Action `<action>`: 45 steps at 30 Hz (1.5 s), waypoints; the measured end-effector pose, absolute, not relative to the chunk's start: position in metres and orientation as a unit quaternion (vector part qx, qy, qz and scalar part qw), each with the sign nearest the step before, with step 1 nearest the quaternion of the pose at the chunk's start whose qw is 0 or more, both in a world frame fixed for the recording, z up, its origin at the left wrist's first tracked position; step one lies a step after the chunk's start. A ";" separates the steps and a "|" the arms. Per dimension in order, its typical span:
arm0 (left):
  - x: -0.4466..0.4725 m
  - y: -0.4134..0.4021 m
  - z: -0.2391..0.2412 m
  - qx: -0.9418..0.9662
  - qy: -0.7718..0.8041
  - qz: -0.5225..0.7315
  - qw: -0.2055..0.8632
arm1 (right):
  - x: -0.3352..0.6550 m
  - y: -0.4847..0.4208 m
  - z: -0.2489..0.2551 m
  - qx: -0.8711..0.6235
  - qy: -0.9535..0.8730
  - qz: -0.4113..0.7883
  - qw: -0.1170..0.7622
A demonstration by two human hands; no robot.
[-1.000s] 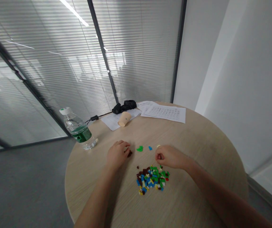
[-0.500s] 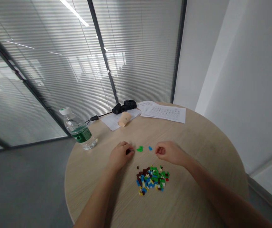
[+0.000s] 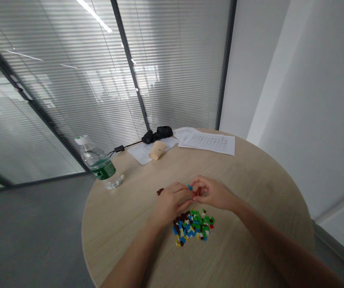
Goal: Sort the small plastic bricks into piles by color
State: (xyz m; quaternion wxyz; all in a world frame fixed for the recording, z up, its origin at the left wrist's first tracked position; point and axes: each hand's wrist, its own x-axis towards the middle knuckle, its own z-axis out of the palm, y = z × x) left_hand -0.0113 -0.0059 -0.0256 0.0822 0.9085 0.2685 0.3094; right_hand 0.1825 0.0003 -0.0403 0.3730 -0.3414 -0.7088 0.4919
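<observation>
My left hand (image 3: 173, 201) reaches over the table above the brick pile, its fingers pressed together and pointing right. Its fingertips meet those of my right hand (image 3: 209, 193), which is closed in a pinch. Whatever lies between the fingertips is too small and covered to make out. A small blue brick (image 3: 190, 187) shows just behind the meeting fingertips. Some dark brown bricks (image 3: 160, 191) lie at the left hand's outer side. Nearer to me is a loose pile of small toy bricks (image 3: 194, 226) in green, blue, brown, yellow, white and red.
A plastic bottle (image 3: 100, 165) with a green label stands at the round table's (image 3: 115, 232) left edge. Farther back are a paper cup (image 3: 157, 150) on its side, a black folded bundle (image 3: 163, 133) with a strap, and printed sheets (image 3: 211, 143).
My left hand has moved right to meet my right hand, uncovering the brown bricks and hiding the green ones. My right hand has shifted slightly left.
</observation>
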 end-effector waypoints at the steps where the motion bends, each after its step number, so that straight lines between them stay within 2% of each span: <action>1: -0.011 -0.006 -0.026 0.907 0.263 0.318 0.081 | 0.182 0.001 -0.041 -0.335 -0.702 0.505 0.374; 8: -0.012 -0.003 -0.028 0.896 0.253 0.356 0.082 | 0.183 0.003 -0.042 -0.326 -0.669 0.553 0.375; 14: -0.011 -0.004 -0.028 0.895 0.272 0.339 0.099 | 0.181 0.004 -0.045 -0.338 -0.661 0.558 0.369; 20: -0.030 0.000 -0.013 0.887 0.376 0.215 0.160 | 0.182 0.001 -0.041 -0.386 -0.697 0.503 0.336; 22: -0.042 0.004 -0.008 0.871 0.439 0.155 0.157 | 0.188 0.001 -0.038 -0.416 -0.724 0.462 0.300; 25: -0.056 0.010 -0.003 0.849 0.499 0.085 0.149 | 0.199 -0.001 -0.033 -0.434 -0.766 0.437 0.183; 27: -0.060 0.011 -0.003 0.847 0.508 0.065 0.143 | 0.206 -0.003 -0.030 -0.437 -0.779 0.439 0.097; 30: -0.060 0.011 -0.004 0.862 0.483 0.064 0.140 | 0.210 -0.008 -0.025 -0.442 -0.788 0.429 0.020; 36: -0.054 0.008 -0.005 0.860 0.478 0.047 0.171 | 0.205 -0.014 -0.018 -0.424 -0.808 0.406 -0.043; 45: -0.042 0.003 -0.009 0.871 0.421 0.019 0.253 | 0.197 -0.017 -0.014 -0.430 -0.823 0.368 -0.049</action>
